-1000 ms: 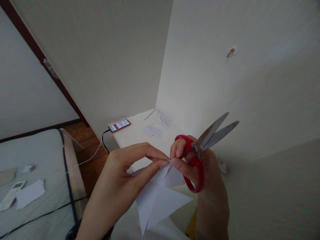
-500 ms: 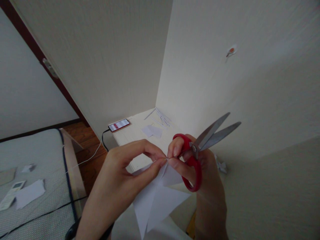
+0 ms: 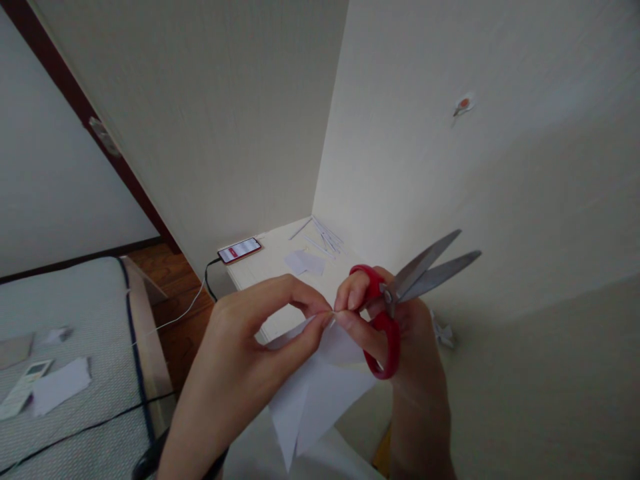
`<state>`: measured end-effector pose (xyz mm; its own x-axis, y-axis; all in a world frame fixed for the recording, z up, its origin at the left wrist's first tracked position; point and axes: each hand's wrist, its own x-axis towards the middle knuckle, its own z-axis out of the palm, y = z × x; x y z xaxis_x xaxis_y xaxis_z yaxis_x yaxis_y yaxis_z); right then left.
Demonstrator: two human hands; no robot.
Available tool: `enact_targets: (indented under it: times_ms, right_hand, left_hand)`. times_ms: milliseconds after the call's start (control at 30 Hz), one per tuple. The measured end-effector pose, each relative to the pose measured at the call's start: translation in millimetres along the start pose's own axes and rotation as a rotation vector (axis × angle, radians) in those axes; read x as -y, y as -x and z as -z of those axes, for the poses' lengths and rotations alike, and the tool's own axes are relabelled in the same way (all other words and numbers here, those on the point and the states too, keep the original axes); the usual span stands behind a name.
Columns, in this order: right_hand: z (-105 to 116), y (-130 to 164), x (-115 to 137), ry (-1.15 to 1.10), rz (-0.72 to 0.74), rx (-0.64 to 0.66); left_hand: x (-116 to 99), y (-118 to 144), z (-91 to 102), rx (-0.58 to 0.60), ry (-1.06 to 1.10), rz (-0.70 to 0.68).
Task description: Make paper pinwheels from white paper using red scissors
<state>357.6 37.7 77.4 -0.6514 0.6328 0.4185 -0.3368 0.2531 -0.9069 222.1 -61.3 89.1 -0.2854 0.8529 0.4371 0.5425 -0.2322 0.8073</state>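
Looking down through the head camera, we are seeing our left hand pinching the top corner of a folded white paper between thumb and forefinger, the fingers closed tight on it. Our right hand is meeting it at the same corner, its thumb and forefinger also nipping the paper, while the other fingers are curling through the red handles of a pair of scissors. The blades are standing slightly apart and pointing up to the right, clear of the paper. The paper is hanging below both hands, in front of a white table.

Farther back, a phone is lying at the table's near corner with a cable plugged in; its screen is showing a red band, though we are finding the writing too small to read. Paper strips are lying by the wall, and a remote control is resting on the bed at left.
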Motion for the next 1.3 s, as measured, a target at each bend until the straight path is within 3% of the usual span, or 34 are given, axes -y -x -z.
enact_targets:
  times_ms: [267, 500, 700, 833, 933, 1067, 1167, 1300]
  right_hand:
    - [-8.5, 5.4, -2.9, 0.242, 0.009, -0.196]
    - [-22.5, 10.4, -2.9, 0.243, 0.069, -0.356]
    - [3.7, 4.5, -2.1, -0.133, 0.007, -0.092]
    - [19.3, 1.8, -6.6, -0.271, -0.039, -0.206]
    - [17.3, 0.9, -9.5, -0.279, -0.072, -0.206]
    - [3.3, 0.4, -10.9, -0.369, -0.164, 0.006]
    - [-4.2, -0.2, -10.4, -0.437, -0.149, 0.083]
    - [-6.2, 1.0, -8.4, -0.46, -0.112, 0.072]
  left_hand:
    - [-3.1, 1.6, -6.7, -0.074, -0.174, -0.047]
    - [-3.0, 2.7, -12.7, -0.161, -0.196, -0.101]
    - [3.3, 0.1, -4.7, -0.068, 0.102, 0.035]
    - [7.7, -3.2, -0.7, -0.023, 0.344, 0.078]
    - [8.4, -5.4, -1.1, 0.058, 0.45, 0.126]
    - [8.1, -8.3, -4.0, 0.156, 0.535, 0.142]
    - [9.1, -8.7, -6.0, 0.142, 0.562, 0.156]
    - [7.8, -5.8, -6.9, 0.106, 0.548, 0.168]
